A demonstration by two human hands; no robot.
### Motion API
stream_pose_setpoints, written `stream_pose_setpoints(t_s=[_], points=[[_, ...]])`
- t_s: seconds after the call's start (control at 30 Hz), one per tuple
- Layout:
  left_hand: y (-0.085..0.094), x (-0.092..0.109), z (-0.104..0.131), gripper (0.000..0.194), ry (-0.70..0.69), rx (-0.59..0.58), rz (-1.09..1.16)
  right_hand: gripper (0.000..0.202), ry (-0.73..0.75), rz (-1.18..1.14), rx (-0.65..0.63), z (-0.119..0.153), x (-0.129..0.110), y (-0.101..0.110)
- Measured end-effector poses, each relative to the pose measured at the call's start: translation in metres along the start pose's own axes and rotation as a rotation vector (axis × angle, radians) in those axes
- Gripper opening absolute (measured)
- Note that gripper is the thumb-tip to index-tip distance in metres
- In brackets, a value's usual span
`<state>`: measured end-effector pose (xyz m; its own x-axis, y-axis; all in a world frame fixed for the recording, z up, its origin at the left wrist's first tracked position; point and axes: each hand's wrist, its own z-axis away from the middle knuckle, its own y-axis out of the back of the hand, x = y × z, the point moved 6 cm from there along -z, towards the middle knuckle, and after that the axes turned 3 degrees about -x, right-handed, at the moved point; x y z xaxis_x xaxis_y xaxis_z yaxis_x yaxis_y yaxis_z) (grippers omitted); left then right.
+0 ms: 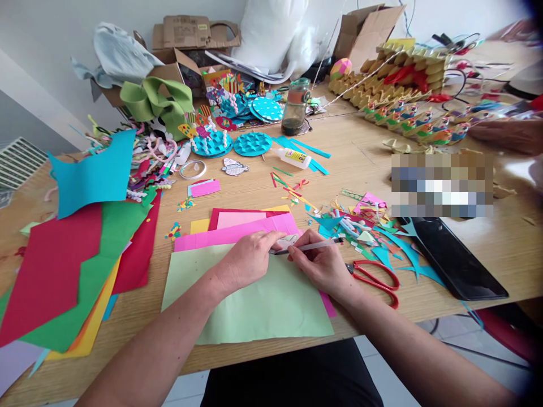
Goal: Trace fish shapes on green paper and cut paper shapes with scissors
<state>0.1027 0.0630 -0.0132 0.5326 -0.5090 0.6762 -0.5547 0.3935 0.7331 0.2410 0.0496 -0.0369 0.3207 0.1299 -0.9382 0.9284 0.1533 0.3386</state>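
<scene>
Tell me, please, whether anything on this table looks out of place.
Yes: colored paper scraps lie scattered between the right hand and the black device, loose rather than gathered. A thin blue strip also looks astray, dangling past the front edge of the table.

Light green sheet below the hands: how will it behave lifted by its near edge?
The light green sheet probably sags, being broad and thin with faint creases. Likely light, its edges showing little thickness. It might slide over the pink sheet partly beneath; no fastening shows.
</scene>
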Motion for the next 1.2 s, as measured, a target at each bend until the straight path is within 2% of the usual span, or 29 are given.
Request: stream_pose_setpoints(t_s=[0.63,1.2], points=[[0.0009,-0.0001,0.0013,0.059,0.000,0.005,0.017,0.021,-0.006,0.026,0.021,0.0001,-0.0002,0.0022],[-0.0003,-0.0008,0.0007,0.061,-0.009,0.009,0.011,0.019,-0.007,-0.001,-0.010,0.0007,0.0014,-0.0011]])
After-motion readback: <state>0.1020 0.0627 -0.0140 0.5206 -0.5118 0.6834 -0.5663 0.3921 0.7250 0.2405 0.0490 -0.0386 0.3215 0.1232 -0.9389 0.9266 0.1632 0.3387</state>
